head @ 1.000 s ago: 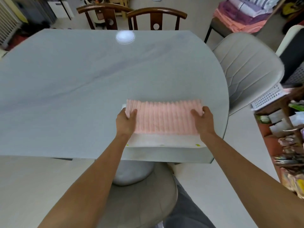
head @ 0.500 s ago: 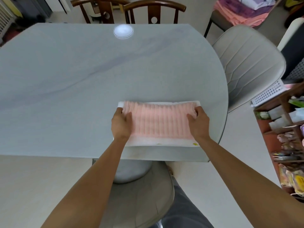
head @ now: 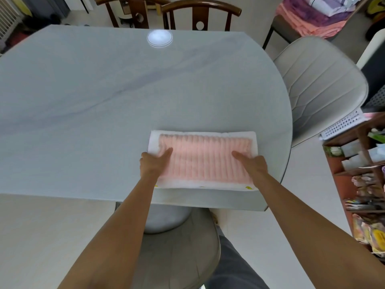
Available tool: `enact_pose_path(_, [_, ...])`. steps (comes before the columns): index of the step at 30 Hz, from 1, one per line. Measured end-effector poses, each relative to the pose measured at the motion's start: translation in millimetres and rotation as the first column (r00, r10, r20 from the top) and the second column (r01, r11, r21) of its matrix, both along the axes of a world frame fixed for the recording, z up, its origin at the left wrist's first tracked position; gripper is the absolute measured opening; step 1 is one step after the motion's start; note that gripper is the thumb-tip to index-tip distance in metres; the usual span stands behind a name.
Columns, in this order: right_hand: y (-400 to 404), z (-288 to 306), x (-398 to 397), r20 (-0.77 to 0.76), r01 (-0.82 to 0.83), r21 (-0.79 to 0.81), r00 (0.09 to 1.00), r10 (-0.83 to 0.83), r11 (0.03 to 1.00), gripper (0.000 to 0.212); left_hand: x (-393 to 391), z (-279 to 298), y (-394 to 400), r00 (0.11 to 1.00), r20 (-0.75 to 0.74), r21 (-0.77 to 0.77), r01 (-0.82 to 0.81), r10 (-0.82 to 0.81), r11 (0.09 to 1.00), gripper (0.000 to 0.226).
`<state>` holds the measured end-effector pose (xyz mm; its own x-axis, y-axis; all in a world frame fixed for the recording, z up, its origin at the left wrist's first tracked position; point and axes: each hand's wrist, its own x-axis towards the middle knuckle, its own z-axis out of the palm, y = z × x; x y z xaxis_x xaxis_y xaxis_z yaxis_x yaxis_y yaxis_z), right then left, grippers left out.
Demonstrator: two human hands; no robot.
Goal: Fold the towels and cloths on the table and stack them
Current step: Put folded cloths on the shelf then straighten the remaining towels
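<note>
A folded pink ribbed cloth [head: 205, 159] lies on top of a folded white towel [head: 208, 185], and the two together sit on the grey marbled table [head: 83, 105] near its near edge, toward the right side. The white towel shows as a border around the pink cloth on the far side, both ends and the near side, with small yellow marks along its near edge. The left hand [head: 153, 165] rests on the left end of the stack, its fingers straight and flat, the forefinger reaching onto the pink cloth while the rest of the hand covers the white border. The right hand [head: 253, 164] lies on the right end in the same way, fingers extended and pressing flat on the pink cloth; neither hand grips or pinches anything. A round bright reflection [head: 159, 38] shows on the far part of the tabletop. Two dark wooden chairs [head: 200, 15] stand at the far side of the table, and a pale padded chair [head: 320, 84] stands to the right. Far right, beyond that chair, a pile of folded towels [head: 316, 15] in pink, purple and white sits on a stool. A wooden shelf [head: 358, 174] crowded with small items stands at the right edge.
</note>
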<state>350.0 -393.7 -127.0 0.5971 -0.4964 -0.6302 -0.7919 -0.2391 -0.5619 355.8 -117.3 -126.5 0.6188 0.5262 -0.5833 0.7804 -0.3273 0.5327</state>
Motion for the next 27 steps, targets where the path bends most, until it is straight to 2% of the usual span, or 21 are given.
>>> enact_pose_path(2, [-4, -2, 4, 0.008, -0.028, 0.044, 1.000, 0.028, 0.999, 0.090, 2, -2, 5, 0.999, -0.043, -0.025, -0.034, 0.033, 0.999, 0.097])
enact_pose_path(5, [-11, -1, 6, -0.006, -0.059, 0.143, 0.998, 0.060, 0.988, 0.076, 7, 1, 12, 0.996, -0.086, -0.067, -0.009, 0.004, 0.998, 0.093])
enact_pose_path(9, [-23, 7, 2, -0.011, -0.115, 0.420, 0.991, 0.132, 0.900, 0.049, 5, 7, 23, 0.991, -0.112, -0.252, 0.048, -0.078, 0.967, 0.093])
enact_pose_path(12, [-32, 13, 0, 0.020, -0.177, 0.539, 0.980, 0.198, 0.824, 0.053, 7, 21, 22, 0.990, -0.043, -0.360, 0.113, -0.138, 0.926, 0.067])
enact_pose_path(14, [-30, 19, 3, 0.050, -0.207, 0.564, 0.975, 0.217, 0.799, 0.046, 12, 35, 17, 0.981, -0.015, -0.386, 0.173, -0.194, 0.906, 0.057])
enact_pose_path(16, [-26, 25, 10, 0.082, -0.200, 0.564, 0.979, 0.187, 0.801, 0.038, 15, 44, 10, 0.970, 0.000, -0.394, 0.225, -0.245, 0.891, 0.052])
enact_pose_path(19, [-15, 31, 25, 0.144, -0.158, 0.530, 0.985, 0.096, 0.833, 0.044, 17, 57, -7, 0.980, 0.072, -0.383, 0.199, -0.186, 0.902, 0.046])
enact_pose_path(22, [7, 42, 35, 0.216, -0.219, 0.399, 0.966, 0.141, 0.890, 0.054, 20, 68, -34, 0.977, 0.137, -0.308, 0.198, -0.162, 0.931, 0.060])
enact_pose_path(25, [33, 59, 28, 0.275, -0.260, 0.268, 0.943, 0.185, 0.928, 0.072, 17, 75, -57, 0.929, 0.214, -0.237, 0.350, -0.302, 0.906, 0.084])
enact_pose_path(27, [37, 70, 17, 0.307, -0.252, 0.199, 0.934, 0.184, 0.947, 0.076, 10, 88, -73, 0.883, 0.237, -0.188, 0.451, -0.405, 0.872, 0.079])
